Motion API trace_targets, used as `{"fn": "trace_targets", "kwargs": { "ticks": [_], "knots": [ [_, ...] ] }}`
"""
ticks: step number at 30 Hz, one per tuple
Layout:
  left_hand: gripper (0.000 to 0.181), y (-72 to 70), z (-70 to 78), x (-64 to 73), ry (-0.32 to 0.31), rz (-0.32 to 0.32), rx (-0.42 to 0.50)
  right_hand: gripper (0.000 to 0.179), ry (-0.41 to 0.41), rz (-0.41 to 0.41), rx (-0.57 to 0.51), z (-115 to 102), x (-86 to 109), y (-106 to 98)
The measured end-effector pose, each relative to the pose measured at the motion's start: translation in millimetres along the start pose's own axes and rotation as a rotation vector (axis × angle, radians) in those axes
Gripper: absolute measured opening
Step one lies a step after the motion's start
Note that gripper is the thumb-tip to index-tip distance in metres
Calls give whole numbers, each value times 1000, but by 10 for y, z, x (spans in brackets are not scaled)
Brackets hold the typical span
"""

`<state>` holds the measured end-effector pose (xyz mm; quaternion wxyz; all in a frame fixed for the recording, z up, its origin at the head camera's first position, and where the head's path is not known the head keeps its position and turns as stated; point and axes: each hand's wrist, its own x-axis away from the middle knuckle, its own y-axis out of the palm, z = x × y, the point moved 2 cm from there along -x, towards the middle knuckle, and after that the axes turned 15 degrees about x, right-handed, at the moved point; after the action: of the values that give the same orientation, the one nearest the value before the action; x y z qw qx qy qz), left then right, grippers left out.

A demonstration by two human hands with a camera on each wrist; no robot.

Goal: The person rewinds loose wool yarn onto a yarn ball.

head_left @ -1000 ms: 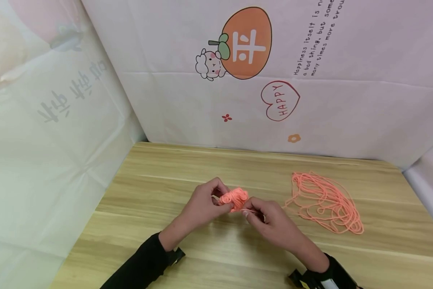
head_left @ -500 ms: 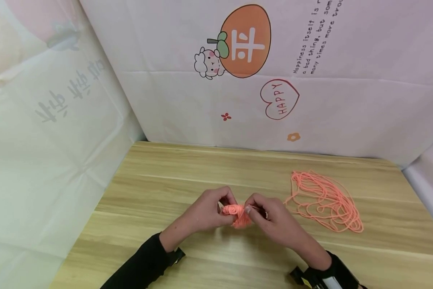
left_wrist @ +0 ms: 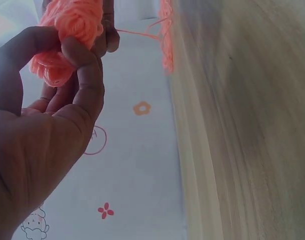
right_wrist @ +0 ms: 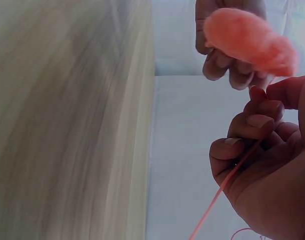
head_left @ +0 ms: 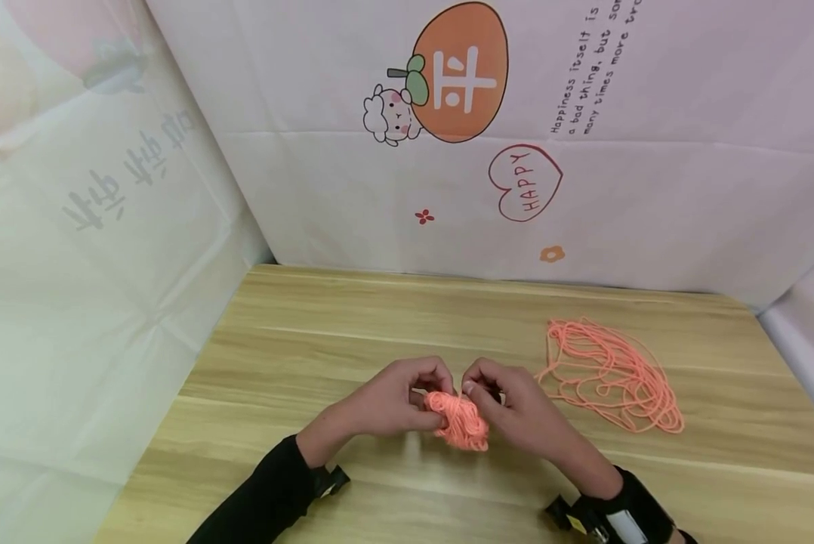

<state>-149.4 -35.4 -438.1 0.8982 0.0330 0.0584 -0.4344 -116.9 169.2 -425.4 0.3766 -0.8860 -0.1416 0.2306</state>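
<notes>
A small wound ball of coral-orange yarn is held above the table by my left hand, thumb on its near side and fingers behind. Close beside it, my right hand pinches the yarn strand between thumb and forefinger, right at the ball's upper edge. In the right wrist view the strand runs through the curled fingers of the right hand and down out of the frame. The left wrist view shows the left hand's thumb and fingers pressed into the yarn ball.
A loose, tangled heap of the same yarn lies on the wooden table to the right, a strand leading from it toward the right hand. A white printed sheet stands behind the table, with another sheet at the left.
The yarn ball has moved toward me and slightly right, turning in the left hand. My right hand stays close to it, still pinching the strand. The heap lies where it was.
</notes>
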Motion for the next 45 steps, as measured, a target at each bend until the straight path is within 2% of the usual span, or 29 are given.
{"fn": "trace_targets", "kwargs": {
  "ticks": [5,10,14,16,21,24,30,35,40,45],
  "knots": [
    [26,-9,19,-11,16,-6,111,17,14,10,12,-11,-16,-4],
    [24,-27,55,-5,21,27,150,16,49,-15,-5,63,-16,26],
    [25,-38,90,-8,38,55,179,9,31,-42,-47,123,-17,61],
    [26,-46,103,-12,40,73,199,14,19,-45,-53,139,-17,73],
    [28,-75,108,-16,17,157,306,24,22,-39,-20,144,-7,85],
    [28,-102,103,-9,10,227,363,20,30,-38,4,95,-9,77],
    [31,-144,116,2,12,319,390,18,31,-80,21,128,-10,130],
    [34,-169,124,8,9,418,294,13,23,-93,17,91,-2,136],
    [33,-188,110,21,19,537,108,14,-7,-75,22,54,0,149],
    [29,-194,80,36,38,574,-32,13,-3,-94,48,22,-5,142]
  ]
}}
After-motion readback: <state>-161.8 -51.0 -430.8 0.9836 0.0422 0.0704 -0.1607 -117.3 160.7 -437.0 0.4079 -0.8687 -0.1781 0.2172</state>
